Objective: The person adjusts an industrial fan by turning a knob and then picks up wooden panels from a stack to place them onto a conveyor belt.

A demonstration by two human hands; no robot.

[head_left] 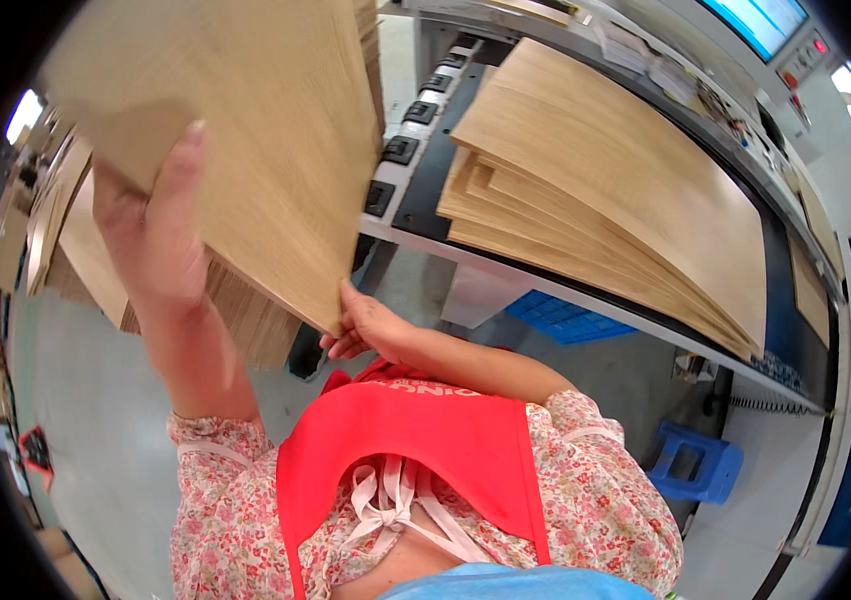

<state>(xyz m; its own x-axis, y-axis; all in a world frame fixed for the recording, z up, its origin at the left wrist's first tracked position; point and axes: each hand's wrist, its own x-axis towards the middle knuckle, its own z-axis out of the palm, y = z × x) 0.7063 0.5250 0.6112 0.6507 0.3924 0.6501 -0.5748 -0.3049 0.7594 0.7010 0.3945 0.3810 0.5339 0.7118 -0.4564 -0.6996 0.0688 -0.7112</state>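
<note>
A large, thin wood-grain board (275, 150) is held tilted at the upper left. My left hand (160, 225) grips its left edge, thumb on the upper face; the fingers behind it are partly hidden and slightly blurred. At the board's near right corner, my right hand (370, 325) pinches the edge between thumb and fingers. Below the held board, the edges of a stack of boards (255, 320) show, largely covered by it. To the right, a fanned, uneven pile of similar boards (615, 180) lies on a black-topped machine table (425, 205).
A white rail with black rollers (400, 150) runs along the table's left side. Under the table are a blue plastic crate (570, 318) and a blue stool (695, 462). A control panel with a screen (760, 25) stands at the far right. More boards (90, 240) lean at the left.
</note>
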